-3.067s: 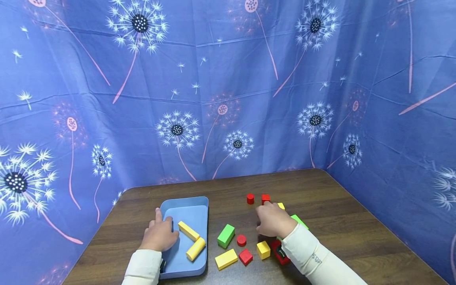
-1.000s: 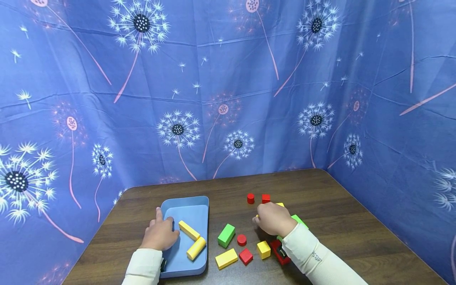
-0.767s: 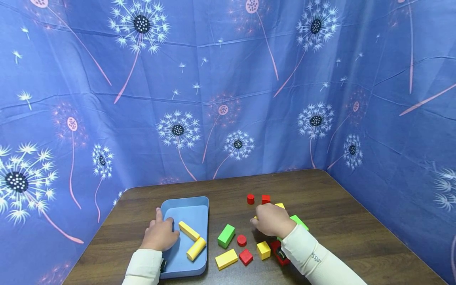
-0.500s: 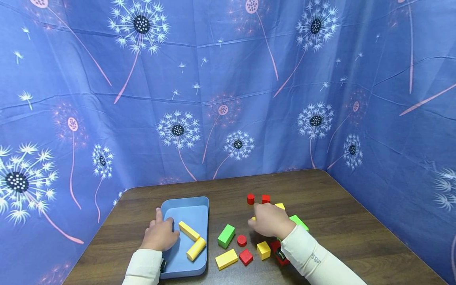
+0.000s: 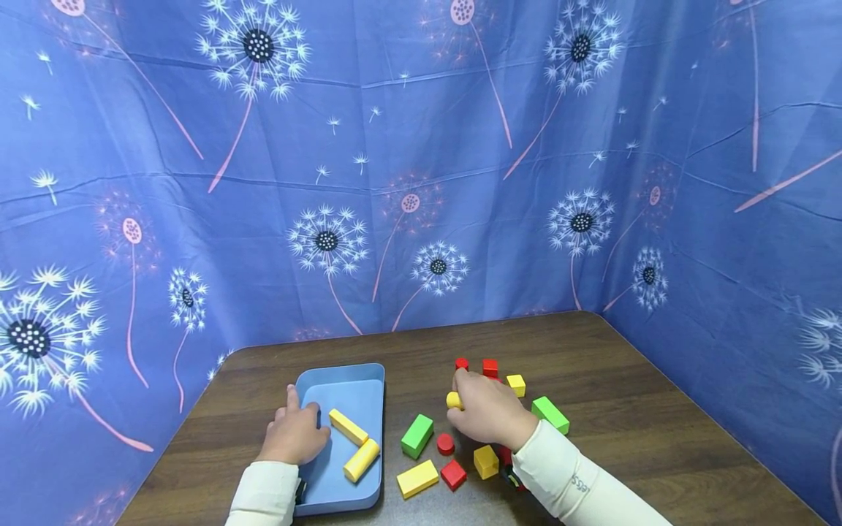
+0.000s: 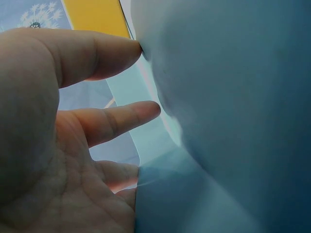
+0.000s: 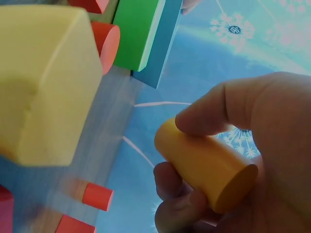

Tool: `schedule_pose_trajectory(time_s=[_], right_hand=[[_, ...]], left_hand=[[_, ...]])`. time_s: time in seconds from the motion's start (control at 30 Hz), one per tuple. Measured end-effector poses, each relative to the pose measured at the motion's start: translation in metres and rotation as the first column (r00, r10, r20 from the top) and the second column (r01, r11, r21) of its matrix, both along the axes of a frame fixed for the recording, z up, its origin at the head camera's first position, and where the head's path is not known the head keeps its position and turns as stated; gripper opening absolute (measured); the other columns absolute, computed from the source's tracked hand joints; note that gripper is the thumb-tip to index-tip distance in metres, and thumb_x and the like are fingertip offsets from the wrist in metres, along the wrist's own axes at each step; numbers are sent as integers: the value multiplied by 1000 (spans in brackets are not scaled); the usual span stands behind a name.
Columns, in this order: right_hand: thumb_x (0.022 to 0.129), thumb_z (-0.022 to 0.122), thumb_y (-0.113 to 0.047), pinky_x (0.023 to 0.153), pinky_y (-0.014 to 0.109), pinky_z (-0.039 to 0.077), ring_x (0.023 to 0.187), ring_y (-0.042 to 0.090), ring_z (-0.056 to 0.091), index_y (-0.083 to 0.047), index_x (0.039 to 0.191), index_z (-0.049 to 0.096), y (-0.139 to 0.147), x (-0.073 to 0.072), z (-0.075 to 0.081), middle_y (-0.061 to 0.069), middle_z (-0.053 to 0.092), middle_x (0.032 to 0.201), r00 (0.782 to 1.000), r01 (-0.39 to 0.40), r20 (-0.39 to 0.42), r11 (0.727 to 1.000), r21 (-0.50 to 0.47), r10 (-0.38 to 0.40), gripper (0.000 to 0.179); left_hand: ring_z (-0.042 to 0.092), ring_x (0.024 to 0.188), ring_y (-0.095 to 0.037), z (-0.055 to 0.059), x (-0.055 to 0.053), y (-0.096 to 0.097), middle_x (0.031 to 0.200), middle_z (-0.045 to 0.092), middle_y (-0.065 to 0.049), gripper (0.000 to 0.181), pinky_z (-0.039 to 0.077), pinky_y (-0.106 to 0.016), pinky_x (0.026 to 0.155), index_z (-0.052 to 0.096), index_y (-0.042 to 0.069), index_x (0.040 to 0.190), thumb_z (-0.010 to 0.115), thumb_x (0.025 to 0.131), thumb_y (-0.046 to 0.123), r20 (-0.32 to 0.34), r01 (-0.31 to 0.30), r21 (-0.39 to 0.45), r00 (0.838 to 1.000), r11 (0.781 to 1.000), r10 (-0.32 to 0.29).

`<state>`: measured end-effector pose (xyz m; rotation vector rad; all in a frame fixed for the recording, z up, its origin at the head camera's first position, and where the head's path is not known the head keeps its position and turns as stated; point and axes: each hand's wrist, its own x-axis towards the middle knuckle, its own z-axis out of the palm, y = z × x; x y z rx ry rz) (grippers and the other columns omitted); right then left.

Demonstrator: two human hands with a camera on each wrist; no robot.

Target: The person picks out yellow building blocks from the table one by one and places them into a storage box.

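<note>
My right hand [image 5: 490, 409] pinches a yellow cylinder block [image 7: 206, 167] between thumb and curled fingers. In the head view only the cylinder's end shows past the fingers, above the middle of the table. Across on the left, my left hand [image 5: 294, 432] rests at the left side of a blue tray [image 5: 345, 387], thumb over its inside and fingers extended. The left wrist view shows those fingertips against the tray's wall [image 6: 233, 116]. Inside the tray lie a thin yellow block [image 5: 349, 426] and another yellow cylinder block [image 5: 362, 460].
Between tray and right arm lie a green block [image 5: 417, 436], a red disc [image 5: 445, 443], a yellow block [image 5: 417, 479], a red block [image 5: 453, 475] and a yellow cube [image 5: 486, 462]. Farther off are red blocks [image 5: 490, 367], a small yellow cube [image 5: 516, 385] and a green block [image 5: 550, 415].
My right hand has taken hold of the yellow cylinder and moved left with it, uncovering more of the small yellow cube and green block behind. My left hand and the tray have stayed put.
</note>
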<state>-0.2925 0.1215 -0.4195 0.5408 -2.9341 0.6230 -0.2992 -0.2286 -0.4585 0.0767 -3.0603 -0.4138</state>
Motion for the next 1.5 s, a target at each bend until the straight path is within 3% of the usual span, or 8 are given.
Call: schedule_pose_trajectory(time_s=[0.27,0.5,0.67,1.03,1.33,1.5], right_hand=[[89,70,-21,55,28,46,63,10,53,-10,115,69,-6,2,3,-6,61,83,999,-51,-2,997,-61,51,28],[90,77,-23,54,25,47,58,8,54,-7,110,71,-8,1,4,-6,62,77,997,-79,-15,992,-97,78,27],[87,82,-29,52,25,46,55,7,53,-12,102,66,-8,2,4,-9,61,72,997,-80,1,990,-115,81,28],[83,84,-42,47,27,41,50,8,50,-21,91,55,-8,5,5,-10,57,64,997,-58,-49,994,-95,54,37],[84,81,-52,45,25,37,48,5,45,-24,86,57,-11,6,4,-12,51,59,992,-78,-104,990,-115,66,37],[85,82,-50,46,24,37,50,4,44,-25,90,66,-13,4,2,-14,53,62,988,-119,-118,983,-141,103,30]], left_hand=[[49,126,-59,-2,0,-1,163,11,-43,58,41,-74,101,61,-5,137,70,90,28,-12,9,-6,1000,1000,-9],[49,126,-57,-3,0,-2,163,9,-43,58,41,-74,101,61,-5,138,71,90,28,-14,6,3,1000,1000,-6],[49,126,-57,-2,0,-2,163,9,-43,57,41,-73,101,61,-5,136,70,90,27,-14,7,6,1000,1000,-7],[49,126,-57,-1,1,-1,163,10,-43,56,41,-73,101,63,-5,135,70,90,27,-24,10,0,1000,1000,-10],[50,125,-57,-1,0,0,163,10,-43,55,42,-73,100,63,-4,135,71,90,27,-10,4,1,1000,1000,-4],[49,126,-57,0,0,0,163,11,-43,55,41,-74,101,63,-4,135,71,90,27,-10,5,1,1000,1000,-5]])
